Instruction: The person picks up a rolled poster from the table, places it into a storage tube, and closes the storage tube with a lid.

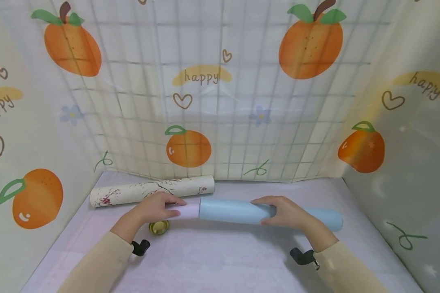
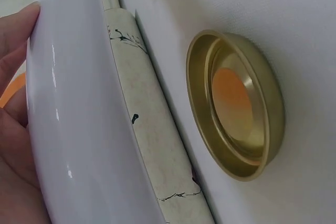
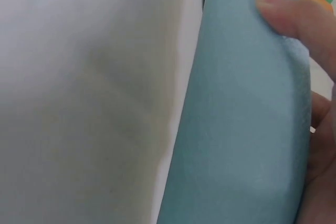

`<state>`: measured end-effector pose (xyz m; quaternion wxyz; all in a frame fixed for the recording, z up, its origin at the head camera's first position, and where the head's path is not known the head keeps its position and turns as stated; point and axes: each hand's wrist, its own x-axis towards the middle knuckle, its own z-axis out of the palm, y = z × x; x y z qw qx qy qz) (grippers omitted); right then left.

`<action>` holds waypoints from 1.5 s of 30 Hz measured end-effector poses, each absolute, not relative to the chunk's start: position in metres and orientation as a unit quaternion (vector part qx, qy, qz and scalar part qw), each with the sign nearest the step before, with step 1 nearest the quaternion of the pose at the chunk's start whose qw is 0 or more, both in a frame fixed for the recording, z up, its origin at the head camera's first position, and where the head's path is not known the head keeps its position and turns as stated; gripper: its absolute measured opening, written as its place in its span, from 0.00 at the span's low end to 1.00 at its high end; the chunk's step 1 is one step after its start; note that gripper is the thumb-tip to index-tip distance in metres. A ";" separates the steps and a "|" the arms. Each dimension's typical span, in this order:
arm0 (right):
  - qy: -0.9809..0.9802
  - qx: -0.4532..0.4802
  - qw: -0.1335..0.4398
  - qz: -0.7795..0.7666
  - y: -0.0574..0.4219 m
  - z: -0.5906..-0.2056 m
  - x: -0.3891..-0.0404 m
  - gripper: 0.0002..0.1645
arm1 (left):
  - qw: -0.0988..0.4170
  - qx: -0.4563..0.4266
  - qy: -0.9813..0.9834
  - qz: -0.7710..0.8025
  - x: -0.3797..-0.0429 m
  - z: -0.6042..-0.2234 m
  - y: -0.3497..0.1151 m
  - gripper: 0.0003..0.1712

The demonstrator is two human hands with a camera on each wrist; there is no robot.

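Both hands hold a two-part tube level above the table. My left hand [image 1: 154, 209] grips its pale lilac section [image 1: 189, 211], thumb on the near side and fingers on the far side. Smooth and glossy in the left wrist view, this lilac section [image 2: 89, 108] runs into the rim of a light blue tube [image 1: 227, 211]. Around the middle of the blue tube curl the fingers of my right hand [image 1: 287, 211]; its thumb presses the near side. The right wrist view shows the blue surface [image 3: 241, 103] up close. A round gold cap [image 1: 159, 227] lies hollow side up below my left hand.
Behind my left hand lies a cream roll [image 1: 132, 193] with a plum-blossom print. A pale cloth covers the table [image 1: 220, 260]. Curtains [image 1: 238, 138] with orange prints stand at the back and both sides, close behind the roll.
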<state>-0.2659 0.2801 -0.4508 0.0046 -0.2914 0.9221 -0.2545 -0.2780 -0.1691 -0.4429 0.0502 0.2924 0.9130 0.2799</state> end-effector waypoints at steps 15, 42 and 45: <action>0.926 -0.281 0.004 -0.250 0.282 -0.449 -0.264 0.38 | -0.001 0.329 0.911 0.250 -0.277 -0.445 -0.165 0.19; 0.921 -0.282 0.024 -0.268 0.284 -0.452 -0.261 0.39 | -0.018 0.329 0.910 0.251 -0.278 -0.455 -0.162 0.19; 0.921 -0.281 0.027 -0.270 0.284 -0.452 -0.262 0.39 | -0.024 0.337 0.907 0.251 -0.279 -0.456 -0.161 0.19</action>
